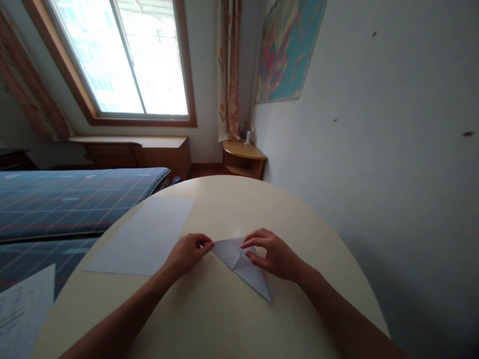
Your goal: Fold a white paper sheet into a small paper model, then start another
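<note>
Bare forearms [337, 309] come in from the bottom edge and reach over a round, cream-coloured table [209, 319] with a smooth, faintly shiny top. Close by at the lower left, a printed sheet [24, 314] carries rows of dark marks, too blurred to read. Near the middle of the table lies the folded paper [258, 279], white and roughly triangular, with a crease across it and one sharp corner pointing toward the camera. At its left corner the left hand [190, 253] has its fingers closed, thumb and forefinger pinching the tip of the paper. Over its upper right side is the right hand [272, 252], palm down, its fingers curved and partly spread; a gap shows between thumb and forefinger, and whether those tips press on the paper I cannot tell. Beyond the left wrist, a plain white sheet [145, 234] lies flat, reaching toward the table's far left rim. Past that rim stands a bed [75, 204] with a blue plaid fabric cover crossed by thin red and pale lines. On the white wall [374, 164] at the right hangs a map-like poster [286, 55] in blue, pink and tan, any lettering too small to make out. Flower-patterned curtains [228, 75] hang beside a wood-framed window [127, 60], near a wooden corner stand [243, 150].
</note>
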`<state>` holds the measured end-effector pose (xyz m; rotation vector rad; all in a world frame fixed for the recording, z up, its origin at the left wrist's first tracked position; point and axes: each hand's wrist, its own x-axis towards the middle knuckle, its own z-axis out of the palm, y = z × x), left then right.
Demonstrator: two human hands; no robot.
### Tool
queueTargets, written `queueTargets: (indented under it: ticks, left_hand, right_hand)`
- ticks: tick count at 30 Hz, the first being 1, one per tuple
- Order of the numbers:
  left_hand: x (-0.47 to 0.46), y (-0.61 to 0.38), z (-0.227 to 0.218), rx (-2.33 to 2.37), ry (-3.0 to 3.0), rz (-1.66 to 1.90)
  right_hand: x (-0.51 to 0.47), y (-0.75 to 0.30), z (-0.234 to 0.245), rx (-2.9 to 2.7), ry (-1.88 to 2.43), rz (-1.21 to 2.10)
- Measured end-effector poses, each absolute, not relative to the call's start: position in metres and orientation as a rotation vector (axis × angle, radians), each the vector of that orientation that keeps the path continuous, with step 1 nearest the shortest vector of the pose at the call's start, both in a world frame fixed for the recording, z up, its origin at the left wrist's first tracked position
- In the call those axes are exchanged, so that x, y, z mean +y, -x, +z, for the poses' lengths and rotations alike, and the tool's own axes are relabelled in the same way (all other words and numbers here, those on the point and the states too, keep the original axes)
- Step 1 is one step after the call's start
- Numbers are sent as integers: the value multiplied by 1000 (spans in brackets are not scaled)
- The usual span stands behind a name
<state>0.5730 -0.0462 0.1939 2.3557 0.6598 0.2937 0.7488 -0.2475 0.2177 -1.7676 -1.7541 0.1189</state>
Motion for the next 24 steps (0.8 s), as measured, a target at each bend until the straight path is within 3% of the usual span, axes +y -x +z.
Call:
queueTargets:
  ticks: [9,14,24]
  left_hand:
    - [-42,-573,186,919,-2515,426]
    - [-49,-574,178,691,-2757,657]
    - [-91,-574,184,560,-2965,339]
  right_hand:
    - [-240,-729,197,-2098,1880,218]
    - [-240,-731,199,-2113,1964,372]
    - [-239,-729,196,-2039,1991,211]
